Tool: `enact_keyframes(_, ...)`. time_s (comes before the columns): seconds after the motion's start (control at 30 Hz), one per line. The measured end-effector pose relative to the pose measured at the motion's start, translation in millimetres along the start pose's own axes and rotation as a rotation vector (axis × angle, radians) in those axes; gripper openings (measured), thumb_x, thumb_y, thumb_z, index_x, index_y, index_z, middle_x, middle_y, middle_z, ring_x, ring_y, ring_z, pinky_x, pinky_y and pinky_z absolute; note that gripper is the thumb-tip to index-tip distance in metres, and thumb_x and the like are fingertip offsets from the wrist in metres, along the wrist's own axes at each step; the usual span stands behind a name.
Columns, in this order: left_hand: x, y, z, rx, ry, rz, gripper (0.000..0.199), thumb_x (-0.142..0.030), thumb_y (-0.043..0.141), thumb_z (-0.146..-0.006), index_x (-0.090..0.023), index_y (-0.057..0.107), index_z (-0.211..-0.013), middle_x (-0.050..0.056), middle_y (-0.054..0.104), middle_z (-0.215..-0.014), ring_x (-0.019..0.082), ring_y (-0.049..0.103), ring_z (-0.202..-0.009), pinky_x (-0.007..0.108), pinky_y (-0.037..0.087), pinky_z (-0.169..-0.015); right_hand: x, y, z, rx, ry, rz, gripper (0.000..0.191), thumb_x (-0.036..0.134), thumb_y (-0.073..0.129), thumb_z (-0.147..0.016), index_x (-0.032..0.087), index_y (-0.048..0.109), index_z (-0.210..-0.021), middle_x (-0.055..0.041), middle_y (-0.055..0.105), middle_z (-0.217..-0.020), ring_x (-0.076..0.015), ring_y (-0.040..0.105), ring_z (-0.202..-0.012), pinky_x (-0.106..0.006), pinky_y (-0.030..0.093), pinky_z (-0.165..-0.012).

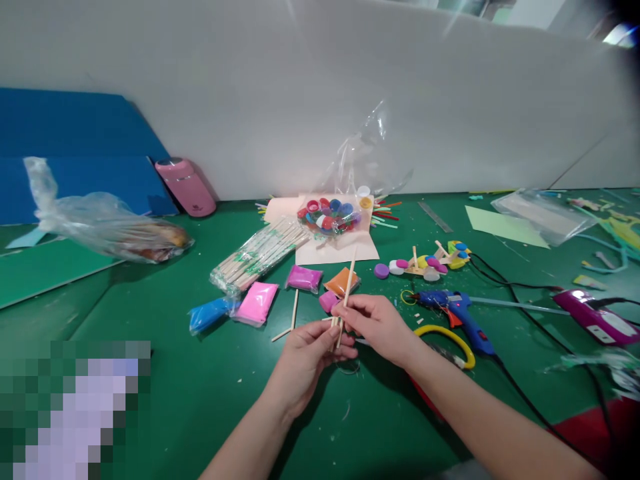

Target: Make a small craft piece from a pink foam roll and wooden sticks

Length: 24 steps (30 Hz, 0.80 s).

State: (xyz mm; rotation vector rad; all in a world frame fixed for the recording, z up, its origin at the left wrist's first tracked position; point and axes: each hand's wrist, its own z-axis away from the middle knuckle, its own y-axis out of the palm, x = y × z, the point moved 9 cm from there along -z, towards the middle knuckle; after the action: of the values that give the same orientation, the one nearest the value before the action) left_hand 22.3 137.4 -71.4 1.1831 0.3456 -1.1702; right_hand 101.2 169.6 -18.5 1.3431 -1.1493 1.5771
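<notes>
Near the middle of the green table, my left hand [313, 353] pinches short wooden sticks [334, 323] between thumb and fingers. My right hand [373, 323] touches it from the right, its fingers closed on a long wooden stick [352, 270] that points up and away. The lower end of this stick crosses in front of the left fingers. Just behind the hands lie a magenta piece [329, 301] and an orange clay packet [343, 282]. Two loose sticks [295, 309] rest on the table left of the hands.
Pink [257, 303] and blue [210, 314] clay packets lie left, with bagged chopsticks [260, 253] behind. A bag of bottle caps [330, 217] sits at the back. On the right are a blue glue gun [463, 317], its cable, yellow-handled scissors [450, 331] and a capped stick assembly [420, 265].
</notes>
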Motion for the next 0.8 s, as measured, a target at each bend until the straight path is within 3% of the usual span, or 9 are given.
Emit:
enact_keyframes(0.13, -4, -3.3, 0, -0.032, 0.036, -0.021, 0.015, -0.023, 0.062, -0.071, -0.010, 0.066, -0.078, 0.008, 0.069, -0.070, 0.016, 0.062, -0.067, 0.029, 0.045, -0.070, -6, 3, 1, 0.021, 0.024, -0.057, 0.029, 0.037, 0.047, -0.079, 0.015, 0.057, -0.063, 0.0036, 0.046, -0.054, -0.0092, 0.044, -0.050, -0.021, 0.039, -0.048)
enact_keyframes(0.3, -7, -2.4, 0, -0.019, 0.063, -0.046, 0.013, -0.023, 0.062, -0.072, -0.011, 0.065, -0.075, 0.005, 0.066, -0.064, 0.011, 0.056, -0.050, 0.025, 0.044, -0.056, -3, 5, 0, 0.037, 0.004, -0.068, 0.028, 0.037, 0.049, -0.079, 0.015, 0.060, -0.067, 0.0031, 0.050, -0.053, -0.0104, 0.050, -0.052, -0.023, 0.042, -0.054)
enact_keyframes(0.47, -9, -1.7, -1, -0.004, 0.081, -0.041, 0.011, -0.020, 0.061, -0.072, -0.011, 0.065, -0.075, 0.003, 0.064, -0.062, 0.009, 0.054, -0.049, 0.022, 0.042, -0.053, 0, 7, 1, 0.068, -0.010, -0.064, 0.025, 0.036, 0.053, -0.077, 0.015, 0.059, -0.064, 0.0028, 0.053, -0.052, -0.0108, 0.053, -0.052, -0.022, 0.043, -0.054)
enact_keyframes(0.63, -8, 1.3, -1, 0.017, 0.061, -0.053, 0.012, -0.020, 0.059, -0.073, -0.009, 0.065, -0.071, 0.005, 0.065, -0.064, 0.010, 0.056, -0.050, 0.023, 0.044, -0.055, -6, 4, 1, 0.006, 0.006, -0.061, 0.023, 0.035, 0.055, -0.076, 0.015, 0.059, -0.064, 0.0035, 0.052, -0.049, -0.0102, 0.051, -0.046, -0.021, 0.040, -0.047)
enact_keyframes(0.8, -6, -0.1, 1, 0.004, 0.036, -0.064, 0.018, -0.026, 0.056, -0.075, -0.010, 0.064, -0.075, 0.006, 0.065, -0.069, 0.014, 0.060, -0.059, 0.028, 0.046, -0.063, -12, -8, -2, -0.106, 0.001, -0.069, 0.022, 0.035, 0.060, -0.071, 0.015, 0.061, -0.062, 0.0030, 0.054, -0.055, -0.0103, 0.049, -0.053, -0.022, 0.039, -0.052)
